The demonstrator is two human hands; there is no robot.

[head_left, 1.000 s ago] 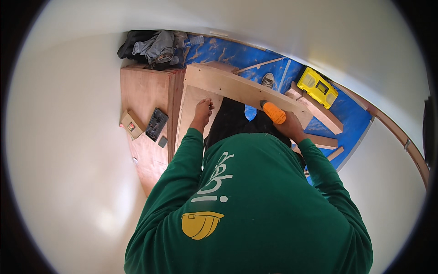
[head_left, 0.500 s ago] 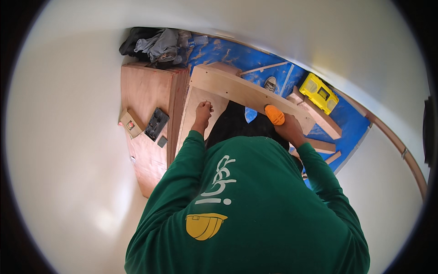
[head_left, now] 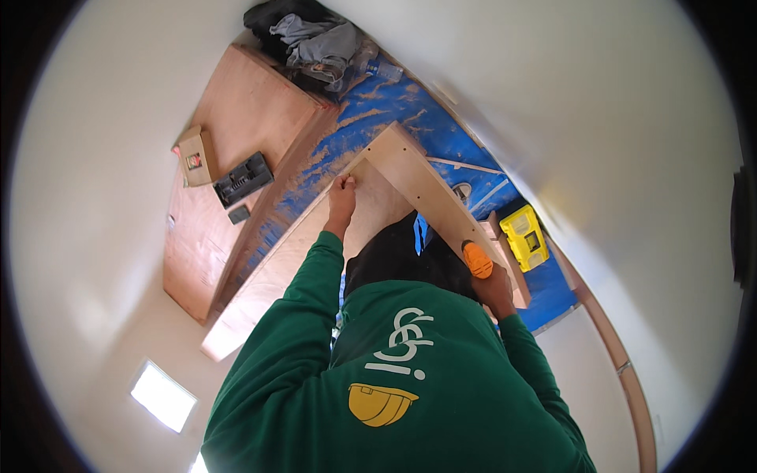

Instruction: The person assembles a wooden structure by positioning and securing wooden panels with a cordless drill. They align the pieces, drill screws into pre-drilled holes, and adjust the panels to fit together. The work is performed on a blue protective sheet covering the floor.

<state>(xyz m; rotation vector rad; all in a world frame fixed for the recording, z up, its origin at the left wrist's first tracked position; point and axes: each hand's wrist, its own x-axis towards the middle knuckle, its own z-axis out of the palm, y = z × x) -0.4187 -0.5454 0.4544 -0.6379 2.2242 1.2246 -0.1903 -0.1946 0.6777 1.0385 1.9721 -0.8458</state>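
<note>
2 hands on plywood frame [head_left: 426, 185] — yellow case [head_left: 526, 236] beside.

Views: one, the head camera.
Position: high above the person's green sleeves and chest, which fill the near lower half.
Facing: steeply down at the wooden frame [head_left: 426, 189] and blue sheet [head_left: 394, 106] beyond.
Nearness: the torso is close; the plywood board [head_left: 236, 126] lies far left and the yellow case [head_left: 526, 236] far right.
Lens: fisheye with a dark round rim, so straight edges bend.
</note>
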